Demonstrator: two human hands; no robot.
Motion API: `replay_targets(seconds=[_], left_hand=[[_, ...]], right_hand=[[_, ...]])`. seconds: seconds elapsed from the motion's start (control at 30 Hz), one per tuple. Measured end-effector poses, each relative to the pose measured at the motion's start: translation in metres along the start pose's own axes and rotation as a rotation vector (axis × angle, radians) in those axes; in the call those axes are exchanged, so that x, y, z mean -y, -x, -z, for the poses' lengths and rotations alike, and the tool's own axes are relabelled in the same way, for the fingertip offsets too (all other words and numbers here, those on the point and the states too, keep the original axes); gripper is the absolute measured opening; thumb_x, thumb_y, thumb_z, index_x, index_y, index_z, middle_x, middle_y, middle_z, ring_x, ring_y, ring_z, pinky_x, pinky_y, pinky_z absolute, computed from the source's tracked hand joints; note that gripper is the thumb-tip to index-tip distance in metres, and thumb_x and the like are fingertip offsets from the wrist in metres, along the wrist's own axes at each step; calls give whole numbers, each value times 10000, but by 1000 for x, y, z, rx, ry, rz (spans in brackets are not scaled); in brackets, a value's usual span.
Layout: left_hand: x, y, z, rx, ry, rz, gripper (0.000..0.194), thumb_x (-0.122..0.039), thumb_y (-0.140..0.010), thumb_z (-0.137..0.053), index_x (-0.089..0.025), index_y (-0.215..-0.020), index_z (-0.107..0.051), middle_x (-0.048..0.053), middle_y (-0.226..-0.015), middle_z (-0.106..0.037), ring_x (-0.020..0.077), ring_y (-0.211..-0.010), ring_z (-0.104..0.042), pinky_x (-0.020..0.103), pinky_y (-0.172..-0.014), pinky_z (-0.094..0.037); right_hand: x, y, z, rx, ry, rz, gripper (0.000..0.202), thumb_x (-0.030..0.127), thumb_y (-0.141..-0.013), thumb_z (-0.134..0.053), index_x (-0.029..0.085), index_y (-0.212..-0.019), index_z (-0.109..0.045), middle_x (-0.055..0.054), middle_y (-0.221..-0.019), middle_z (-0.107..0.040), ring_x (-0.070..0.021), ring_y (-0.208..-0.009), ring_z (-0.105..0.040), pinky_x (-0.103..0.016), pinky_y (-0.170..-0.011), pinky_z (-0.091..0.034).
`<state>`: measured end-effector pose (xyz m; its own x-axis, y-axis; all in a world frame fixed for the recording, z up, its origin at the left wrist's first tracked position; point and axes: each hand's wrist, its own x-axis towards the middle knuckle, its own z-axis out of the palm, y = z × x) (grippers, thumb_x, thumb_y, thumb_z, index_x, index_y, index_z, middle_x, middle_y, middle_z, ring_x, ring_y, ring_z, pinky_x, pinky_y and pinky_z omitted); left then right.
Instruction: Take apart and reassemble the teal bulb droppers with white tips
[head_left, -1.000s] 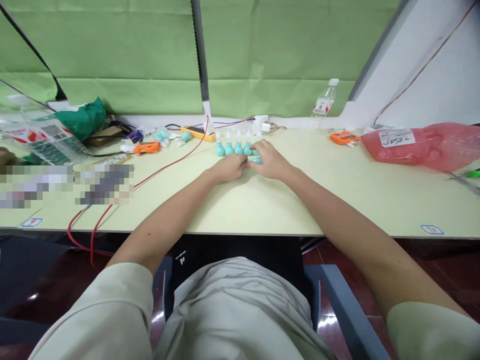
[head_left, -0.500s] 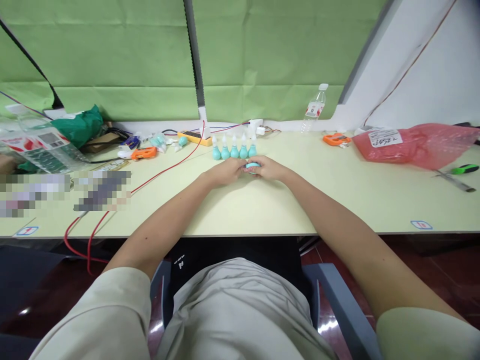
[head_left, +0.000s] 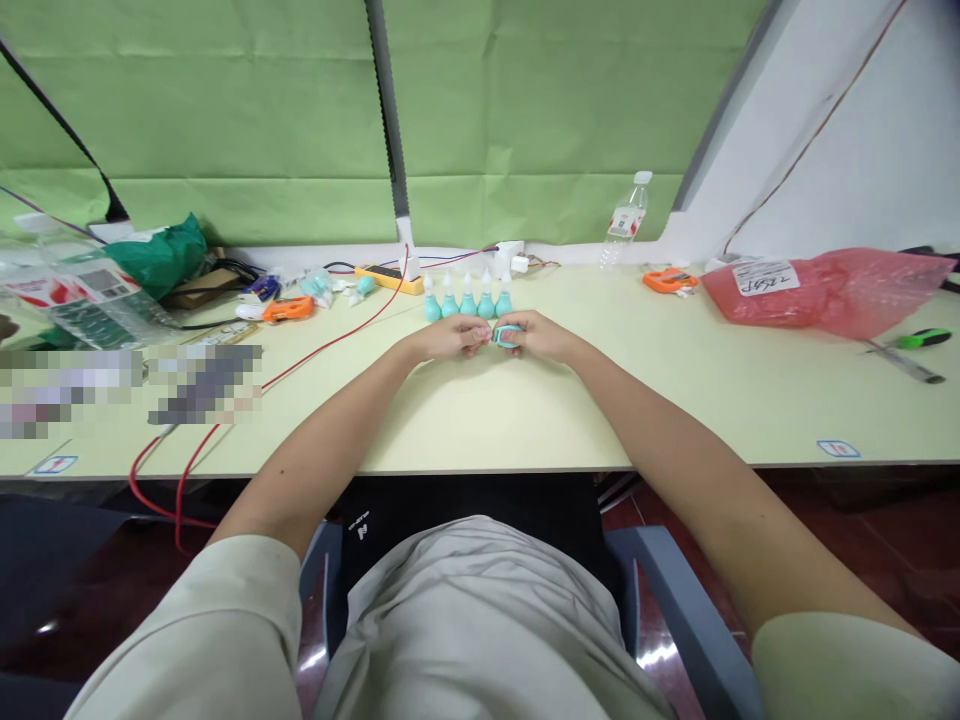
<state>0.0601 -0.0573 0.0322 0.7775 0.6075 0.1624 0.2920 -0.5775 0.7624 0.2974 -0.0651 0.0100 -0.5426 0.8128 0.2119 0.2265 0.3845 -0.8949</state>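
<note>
A person sits at a pale yellow table [head_left: 525, 420], seen from a head camera looking down over both forearms. At the far left edge lie clear plastic packets with printed labels [head_left: 82, 290], a crumpled green bag [head_left: 161, 250] behind them, and a red wire [head_left: 315, 350] trailing across the tabletop and over the front edge. Further along sit an orange tool [head_left: 283, 309] and a yellow meter [head_left: 388, 274] against the green backdrop. Near the middle, a row of five small teal bulbs with white tips [head_left: 466, 298] stands upright, just behind the hands. The left hand [head_left: 450, 337] rests on the table, its fingers curled together toward the right hand; whether they pinch a small part is too small to tell. The right hand [head_left: 536, 336] touches it, fingers clamped on a teal bulb [head_left: 506, 334] lying on its side between the two hands, just above the tabletop. Judging from this, the work goes best with the bulb held steady and only lightly squeezed, kept close to the table and clear of the standing row so none tips over. To the right stand a clear water bottle [head_left: 626, 212], another orange tool [head_left: 667, 280], a pink plastic bag with a white label [head_left: 840, 290], and a green-handled screwdriver [head_left: 911, 342].
</note>
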Motion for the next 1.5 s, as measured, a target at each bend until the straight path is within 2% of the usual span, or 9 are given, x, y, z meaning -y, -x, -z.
replay_targets(seconds=[0.2, 0.37, 0.5, 0.63, 0.77, 0.9, 1.03, 1.2, 1.5], left_hand=[[-1, -3, -2, -38, 60, 72, 417, -566, -845, -694, -152, -849, -639, 11, -721, -559, 129, -621, -560, 266, -627, -445], [-1, -4, -7, -244, -35, 162, 282, -377, -861, -668, -202, -1043, -542, -60, -661, -483, 113, -559, -473, 240, -564, -366], [0, -4, -5, -335, -167, 118, 291, -377, -833, -681, -213, -1034, -549, -43, -730, -523, 133, -668, -507, 252, -639, -382], [3, -4, -4, -307, -303, 101, 270, -415, -824, -669, -201, -990, -662, -8, -800, -588, 164, -767, -535, 273, -706, -402], [3, -2, -4, -267, -368, 143, 338, -437, -837, -665, -202, -1079, -677, 15, -852, -631, 180, -786, -566, 278, -694, -407], [-2, 0, -4, -287, -412, 151, 380, -441, -812, -710, -213, -1101, -618, 10, -843, -619, 179, -749, -565, 274, -645, -392], [-1, 0, -6, -214, -400, 69, 257, -369, -851, -646, -220, -1060, -646, 4, -848, -656, 180, -776, -600, 278, -688, -430], [6, -1, -7, -198, -465, 23, 245, -292, -872, -558, -228, -1073, -683, 20, -881, -686, 193, -795, -625, 300, -726, -457], [9, -2, -7, -136, -530, -87, 271, -164, -829, -495, -218, -979, -715, 39, -985, -716, 192, -862, -627, 297, -768, -462]], right_hand=[[-4, -4, 2, -52, -82, -27, 366, 502, -791, -800, 181, -888, -655, -46, -798, -678, -157, -659, -620, -288, -612, -532], [-7, -10, 1, -210, -182, -33, 460, 434, -715, -856, 230, -977, -539, -23, -868, -723, -179, -767, -687, -330, -752, -547], [-6, -10, 6, -321, -103, -53, 322, 446, -831, -735, 210, -989, -584, -64, -950, -735, -187, -859, -671, -327, -808, -534], [-8, -11, 13, -379, 43, -128, 224, 404, -944, -569, 182, -930, -596, -92, -1020, -730, -176, -867, -641, -287, -756, -500], [-15, -13, 19, -415, 67, -233, 174, 356, -923, -598, 198, -955, -534, -81, -974, -703, -169, -816, -644, -276, -712, -505], [-18, -13, 24, -444, 140, -246, 216, 327, -869, -648, 227, -987, -498, -47, -910, -677, -178, -777, -618, -286, -693, -507], [-14, -11, 30, -403, 304, -250, 164, 261, -790, -666, 204, -905, -564, -53, -879, -681, -195, -763, -585, -308, -711, -477], [-3, -5, 33, -363, 460, -243, 106, 215, -739, -637, 182, -839, -621, -54, -863, -667, -195, -770, -556, -307, -712, -428], [18, 9, 29, -269, 629, -176, 211, 205, -723, -640, 193, -931, -675, -54, -945, -669, -185, -783, -568, -289, -676, -423]])
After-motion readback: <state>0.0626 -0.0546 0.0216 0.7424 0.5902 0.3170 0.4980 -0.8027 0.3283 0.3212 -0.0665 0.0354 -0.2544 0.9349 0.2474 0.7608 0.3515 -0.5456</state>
